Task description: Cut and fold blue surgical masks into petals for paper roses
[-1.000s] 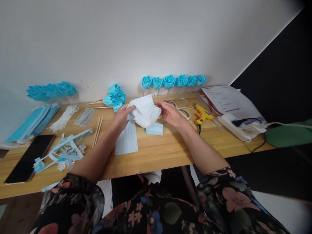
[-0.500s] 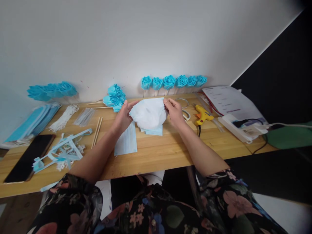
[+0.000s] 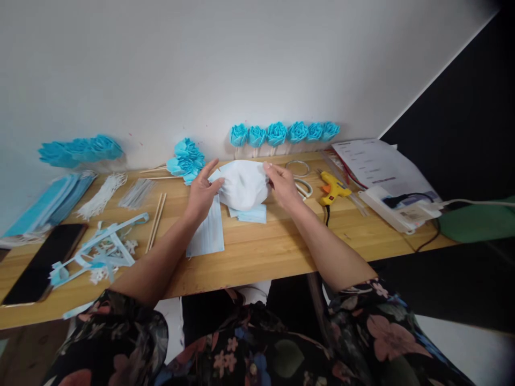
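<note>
A white, puffed-out face mask sheet [image 3: 243, 185] is stretched between my two hands just above the table. My left hand [image 3: 202, 194] grips its left end between thumb and fingers, with the index finger raised. At the upper right edge, my right hand [image 3: 282, 185] pinches the sheet. Underneath, a pale blue pleated piece [image 3: 207, 230] lies flat, partly covered by my left hand. Folded light blue pieces [image 3: 252, 214] rest on the wood below the mask's lower edge. To the right of my right hand lie white-handled scissors [image 3: 304, 187], partly hidden.
Blue fabric roses [image 3: 277, 134] line the wall, with more at the left [image 3: 80, 150] and centre [image 3: 186, 159]. A yellow glue gun [image 3: 335, 188] and a power strip [image 3: 396, 209] lie right. Leftward are mask stacks [image 3: 52, 203], sticks [image 3: 156, 222], scraps [image 3: 100, 252] and a phone [image 3: 42, 262].
My left hand has shifted its grip, its thumb now on the front of the sheet. The mask sheet has opened into a rounder bulge. The whole view has shifted slightly.
</note>
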Available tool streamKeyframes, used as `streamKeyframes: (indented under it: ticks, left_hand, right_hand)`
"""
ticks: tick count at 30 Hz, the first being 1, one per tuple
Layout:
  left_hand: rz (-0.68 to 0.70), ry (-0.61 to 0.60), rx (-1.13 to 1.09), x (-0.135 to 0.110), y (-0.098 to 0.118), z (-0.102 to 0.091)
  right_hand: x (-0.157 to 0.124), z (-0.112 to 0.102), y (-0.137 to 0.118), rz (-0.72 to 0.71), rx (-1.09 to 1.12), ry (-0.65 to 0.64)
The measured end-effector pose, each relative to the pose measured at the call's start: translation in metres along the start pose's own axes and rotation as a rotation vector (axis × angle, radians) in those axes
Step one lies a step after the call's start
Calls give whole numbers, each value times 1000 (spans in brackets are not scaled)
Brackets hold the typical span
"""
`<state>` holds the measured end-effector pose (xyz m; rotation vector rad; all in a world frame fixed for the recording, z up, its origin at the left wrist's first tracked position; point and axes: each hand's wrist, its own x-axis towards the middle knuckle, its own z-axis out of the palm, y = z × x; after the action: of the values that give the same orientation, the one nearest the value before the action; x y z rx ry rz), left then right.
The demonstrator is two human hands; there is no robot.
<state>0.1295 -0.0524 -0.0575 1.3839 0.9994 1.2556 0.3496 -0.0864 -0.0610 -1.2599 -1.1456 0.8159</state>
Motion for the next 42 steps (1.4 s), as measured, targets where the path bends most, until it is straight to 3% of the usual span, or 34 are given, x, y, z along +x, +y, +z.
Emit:
streamKeyframes:
  ticks: [8,17,24,30,37,42]
  left_hand:
    - [-8,110,-91,-1,0,5]
    - [154,219,15,5,-9,-2]
    - [203,224,75,4,10,-5]
    - [178,209,41,3,15,-5]
    - [147,239,-10,8,8,-9]
    - [138,232,-91,9,2,-9]
  right_hand:
    - [-2,0,1,-165,-87,111]
    - [0,-3,0,-239,-221,179]
    - [0,-6,-5,-252,-246,176]
    - [3,-10,-3,-202,-154,114]
    - [3,-6,-3,40,144,-11]
    - [1,-6,-7,38,129,-63]
